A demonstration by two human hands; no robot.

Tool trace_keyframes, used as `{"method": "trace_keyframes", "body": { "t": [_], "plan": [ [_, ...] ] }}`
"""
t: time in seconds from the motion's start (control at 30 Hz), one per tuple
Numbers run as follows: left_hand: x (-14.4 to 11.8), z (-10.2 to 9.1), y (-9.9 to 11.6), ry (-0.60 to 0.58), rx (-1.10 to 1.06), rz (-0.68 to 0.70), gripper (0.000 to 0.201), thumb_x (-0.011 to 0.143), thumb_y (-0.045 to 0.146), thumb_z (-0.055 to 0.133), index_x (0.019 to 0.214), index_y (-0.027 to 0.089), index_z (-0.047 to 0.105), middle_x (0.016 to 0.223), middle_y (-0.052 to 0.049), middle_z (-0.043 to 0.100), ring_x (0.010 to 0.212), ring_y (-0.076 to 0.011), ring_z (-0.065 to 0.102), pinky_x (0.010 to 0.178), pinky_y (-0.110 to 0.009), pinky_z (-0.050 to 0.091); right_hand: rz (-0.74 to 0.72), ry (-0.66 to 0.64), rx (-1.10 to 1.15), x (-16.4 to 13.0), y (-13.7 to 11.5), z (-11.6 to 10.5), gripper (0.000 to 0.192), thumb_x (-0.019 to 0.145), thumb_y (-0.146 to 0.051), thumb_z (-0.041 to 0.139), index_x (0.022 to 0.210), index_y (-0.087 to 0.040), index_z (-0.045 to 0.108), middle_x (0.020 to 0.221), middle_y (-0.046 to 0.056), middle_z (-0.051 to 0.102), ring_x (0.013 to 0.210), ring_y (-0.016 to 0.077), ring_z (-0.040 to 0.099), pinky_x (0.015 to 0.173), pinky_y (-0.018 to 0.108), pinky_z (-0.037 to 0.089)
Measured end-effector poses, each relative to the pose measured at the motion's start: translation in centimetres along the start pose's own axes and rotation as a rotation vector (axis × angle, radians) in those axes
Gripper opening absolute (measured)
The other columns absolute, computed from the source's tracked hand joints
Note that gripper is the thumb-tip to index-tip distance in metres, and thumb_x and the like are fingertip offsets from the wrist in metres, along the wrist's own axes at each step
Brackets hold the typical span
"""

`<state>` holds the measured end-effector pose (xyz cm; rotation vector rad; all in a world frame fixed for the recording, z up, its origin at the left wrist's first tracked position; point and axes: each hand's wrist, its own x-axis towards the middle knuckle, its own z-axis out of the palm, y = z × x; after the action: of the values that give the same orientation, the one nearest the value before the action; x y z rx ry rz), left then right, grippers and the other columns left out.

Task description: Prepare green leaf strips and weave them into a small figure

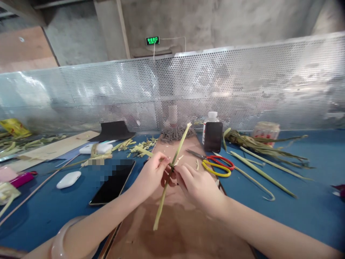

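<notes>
A long pale green leaf strip [180, 143] slants from upper right to lower left above a brown board [178, 233]. My left hand [152, 172] pinches the strip from the left at its middle. My right hand [196, 185] grips the same spot from the right, where something dark is wound around the strip. The two hands' fingertips nearly meet there. A pale bangle [60, 235] sits on my left wrist.
Scissors with red and yellow handles [217, 164] lie just right of my hands. More leaf strips [262, 172] and a bundle [242, 140] lie at right. A dark phone [113, 185], white earbud case [68, 179], dark bottle [212, 136] and leaf scraps [140, 146] sit on the blue table. A perforated metal screen [242, 86] runs behind.
</notes>
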<state>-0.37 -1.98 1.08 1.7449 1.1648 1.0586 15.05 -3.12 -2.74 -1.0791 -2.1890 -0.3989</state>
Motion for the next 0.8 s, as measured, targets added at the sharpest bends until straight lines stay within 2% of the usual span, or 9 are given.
{"method": "trace_keyframes", "body": {
  "t": [0.1,0.2,0.27,0.5,0.67,0.8],
  "plan": [
    [0.0,0.1,0.1,-0.009,-0.024,-0.026,0.025,0.090,0.042,0.041,0.079,0.020,0.041,0.051,0.004,0.055,0.040,-0.0130,0.056,0.035,-0.020,0.042,-0.033,-0.015,-0.093,0.1,-0.2,-0.1,0.009,0.085,-0.013,0.046,0.085,-0.017,0.054,0.073,0.004,0.062,0.051,0.0146,0.052,0.043,0.028,0.019],
    [-0.3,0.1,0.2,0.065,0.101,-0.003,0.025,0.089,0.044,0.039,0.080,0.021,0.043,0.047,0.008,0.047,0.027,-0.0083,0.042,0.027,-0.017,0.032,-0.039,0.013,-0.115,0.1,-0.4,-0.1,0.012,0.086,-0.012,0.044,0.084,-0.017,0.054,0.071,0.003,0.061,0.048,0.0143,0.051,0.043,0.028,0.017],
    [-0.5,0.1,0.3,0.118,0.171,0.017,0.024,0.089,0.043,0.040,0.081,0.021,0.044,0.046,0.009,0.043,0.027,-0.0073,0.038,0.027,-0.017,0.032,-0.058,0.033,-0.122,0.1,-0.5,-0.2,0.013,0.087,-0.013,0.043,0.083,-0.017,0.055,0.068,0.003,0.061,0.047,0.0141,0.049,0.043,0.028,0.017],
    [-0.6,-0.6,0.4,0.181,0.280,0.096,0.021,0.091,0.040,0.038,0.082,0.023,0.044,0.045,0.009,0.040,0.030,-0.0085,0.039,0.029,-0.016,0.032,-0.188,0.115,-0.132,-0.2,-0.4,-1.0,0.018,0.089,-0.013,0.040,0.089,-0.015,0.058,0.068,0.004,0.062,0.047,0.0140,0.049,0.043,0.028,0.023],
    [-0.5,-0.9,0.5,0.190,0.278,0.073,0.022,0.090,0.043,0.039,0.082,0.023,0.045,0.046,0.009,0.038,0.031,-0.0091,0.040,0.027,-0.016,0.034,-0.265,0.118,-0.146,-0.3,-0.2,-1.2,0.025,0.088,-0.009,0.038,0.105,-0.008,0.056,0.075,0.007,0.065,0.052,0.0154,0.055,0.040,0.029,0.028],
    [-0.3,-1.2,0.6,0.186,0.275,0.013,0.026,0.089,0.047,0.037,0.083,0.023,0.045,0.049,0.008,0.037,0.031,-0.0097,0.041,0.025,-0.017,0.034,-0.324,0.115,-0.177,-0.3,0.0,-1.1,0.026,0.086,-0.007,0.041,0.110,-0.004,0.054,0.080,0.009,0.066,0.058,0.0163,0.060,0.040,0.029,0.032]
  ]
}}
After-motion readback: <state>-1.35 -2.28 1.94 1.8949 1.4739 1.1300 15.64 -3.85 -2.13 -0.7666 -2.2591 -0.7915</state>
